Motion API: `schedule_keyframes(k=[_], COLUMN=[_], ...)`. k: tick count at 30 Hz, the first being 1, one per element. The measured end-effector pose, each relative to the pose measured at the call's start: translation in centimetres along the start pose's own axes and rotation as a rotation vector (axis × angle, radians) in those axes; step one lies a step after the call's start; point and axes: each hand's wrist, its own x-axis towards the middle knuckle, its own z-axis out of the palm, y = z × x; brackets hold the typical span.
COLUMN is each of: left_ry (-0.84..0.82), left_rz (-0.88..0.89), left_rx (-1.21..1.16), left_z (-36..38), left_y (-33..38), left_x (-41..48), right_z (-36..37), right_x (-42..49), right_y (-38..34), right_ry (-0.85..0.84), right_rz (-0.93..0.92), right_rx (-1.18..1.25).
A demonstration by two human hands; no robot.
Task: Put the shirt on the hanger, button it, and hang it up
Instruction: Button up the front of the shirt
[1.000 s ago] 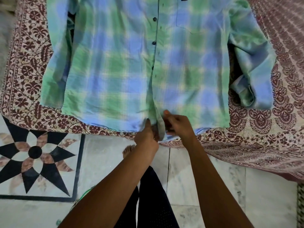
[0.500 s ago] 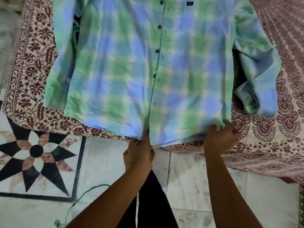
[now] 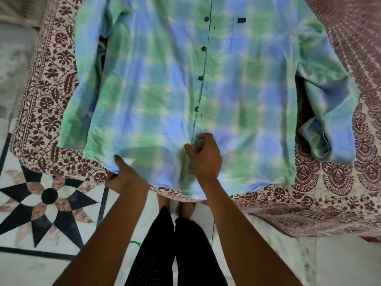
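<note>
Patterned bedspread (image 3: 41,100) under plaid shirt (image 3: 154,89), left hand (image 3: 127,178) shifted left gripping hem (image 3: 99,154), right hand (image 3: 206,159) now pinching placket (image 3: 203,79).

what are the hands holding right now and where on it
Both hold the plaid shirt: the left hand grips its bottom hem, thumb on top; the right hand pinches the front placket near the bottom.

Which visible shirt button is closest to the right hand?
The lowest button of the four dark ones, just above the right hand pinching the shirt placket.
</note>
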Motion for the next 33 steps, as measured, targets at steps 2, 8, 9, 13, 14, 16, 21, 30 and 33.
schedule_keyframes(k=[2, 8, 9, 13, 14, 16, 21, 30, 33], left_ry=[-0.002, -0.006, 0.061, 0.172, 0.209, 0.199, -0.709, -0.842, -0.809], left_rz=[0.058, 0.221, 0.214, 0.305, 0.380, 0.726, 1.492, 1.278, 1.239], left_rx=[-0.127, 0.029, 0.029, 0.243, 0.351, 0.456, 0.733, 1.407, 1.258], left_z=[0.0, -2.4, -3.0, -3.9, -3.6, -3.3, -0.6, 2.9, 2.5], left_y=[2.5, 2.9, 1.4, 3.5, 4.3, 4.1, 0.5, -0.2, 0.4], left_x=[2.0, 13.2, 16.2, 8.4, 4.3, -0.5, -3.9, -7.7, -7.5], right_z=[-0.5, -0.9, -0.8, 0.0, 0.0, -0.1, -0.8, -3.4, -4.0], right_x=[0.1, -0.1, -0.1, 0.1, 0.2, 0.1, -0.1, -0.6, -0.4], right_y=[0.2, -0.1, -0.3, -1.3, -1.5, -1.8, -1.9, -0.5, -0.3], right_ry=[-0.020, -0.038, -0.028, 0.036, 0.055, 0.084, 0.152, 0.180, 0.135], right_rz=[0.020, 0.032, 0.032, 0.111, 0.129, 0.167, 0.233, 0.191, 0.184], right_rx=[0.052, 0.206, 0.152, 0.022, 0.013, 0.007, 0.061, 0.256, 0.296])
